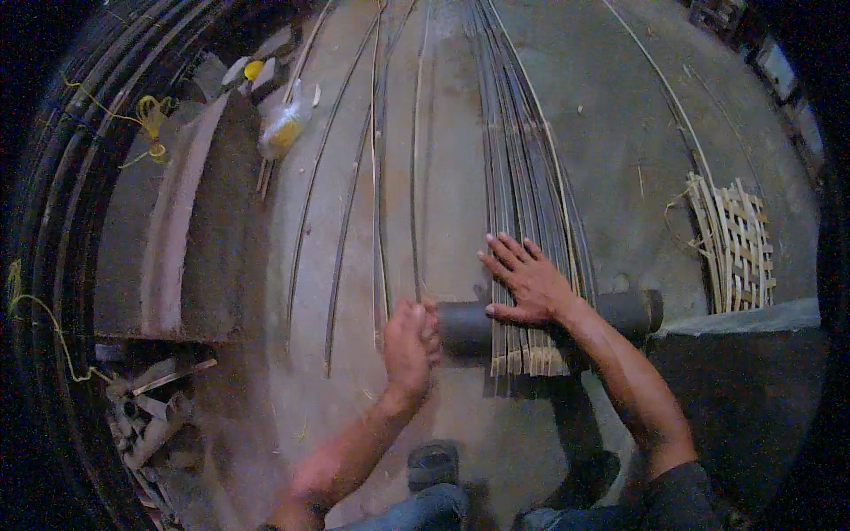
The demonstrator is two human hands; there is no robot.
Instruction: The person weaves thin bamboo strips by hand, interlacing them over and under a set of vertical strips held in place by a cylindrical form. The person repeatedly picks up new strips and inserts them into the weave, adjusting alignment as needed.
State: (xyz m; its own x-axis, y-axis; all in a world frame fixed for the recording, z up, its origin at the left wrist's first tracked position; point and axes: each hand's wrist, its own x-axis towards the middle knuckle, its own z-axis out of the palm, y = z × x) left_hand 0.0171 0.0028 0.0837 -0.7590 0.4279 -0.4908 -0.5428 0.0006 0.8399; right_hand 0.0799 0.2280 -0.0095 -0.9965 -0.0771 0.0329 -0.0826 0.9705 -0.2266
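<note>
A bundle of long, thin bamboo-like strips (522,177) runs away from me, its pale near ends lying across a dark cylinder (465,329). My right hand (533,285) rests on these strips with its fingers spread, above the cylinder. My left hand (412,345) is closed in a fist beside the cylinder's left end. A single bamboo strip (416,177) leads from the far floor into that fist; its near end is hidden there. Left of it, several more loose strips (341,283) lie apart on the floor.
A woven strip panel (744,243) stands at the right, behind a dark block with a pale top edge (744,320). Dark poles (53,221) curve along the left rim, near a brown slab (168,221). A clear plastic bag (282,131) with yellow contents lies farther off.
</note>
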